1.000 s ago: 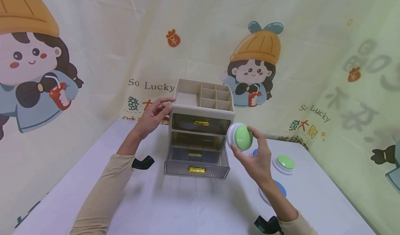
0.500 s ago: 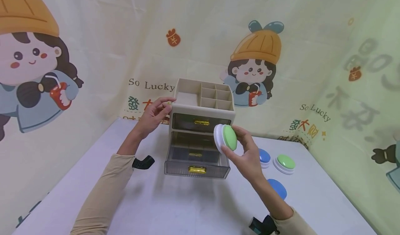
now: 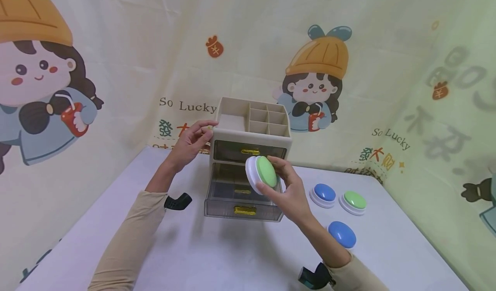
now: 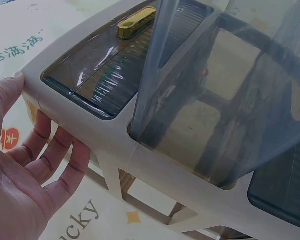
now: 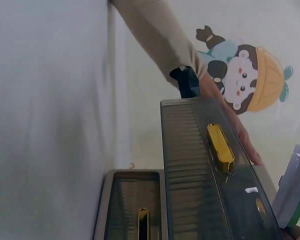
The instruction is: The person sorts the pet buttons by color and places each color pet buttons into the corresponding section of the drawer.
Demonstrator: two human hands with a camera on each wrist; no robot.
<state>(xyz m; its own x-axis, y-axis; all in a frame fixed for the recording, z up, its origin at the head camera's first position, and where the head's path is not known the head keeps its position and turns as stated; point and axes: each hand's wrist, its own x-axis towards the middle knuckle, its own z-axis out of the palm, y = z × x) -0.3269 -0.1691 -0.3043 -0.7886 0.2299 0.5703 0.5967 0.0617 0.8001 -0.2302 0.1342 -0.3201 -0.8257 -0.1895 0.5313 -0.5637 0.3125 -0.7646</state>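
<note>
A beige desktop drawer organizer [image 3: 251, 134] stands on the table with its top drawer [image 3: 228, 150] closed and its clear middle drawer [image 3: 220, 209] pulled out. My left hand [image 3: 187, 147] grips the organizer's upper left corner. In the left wrist view the thumb of that left hand [image 4: 27, 185] lies on the edge, with bent fingers against the side. My right hand [image 3: 288, 192] holds a green push button [image 3: 266, 171] with a white base, tilted, over the open drawer. At the right wrist view's edge, the button's white base [image 5: 288, 182] shows beside the drawer front [image 5: 190, 160].
On the table's right side sit a blue button [image 3: 324, 192], another green button [image 3: 354, 200] and a nearer blue button [image 3: 342, 234], partly behind my right forearm. A closed lower drawer [image 5: 127, 200] lies under the open one. A printed curtain [image 3: 248, 67] hangs behind.
My right hand has carried the green button leftward, from beside the organizer to over the open drawer. The blue buttons have come into fuller view. My left hand stays put.
</note>
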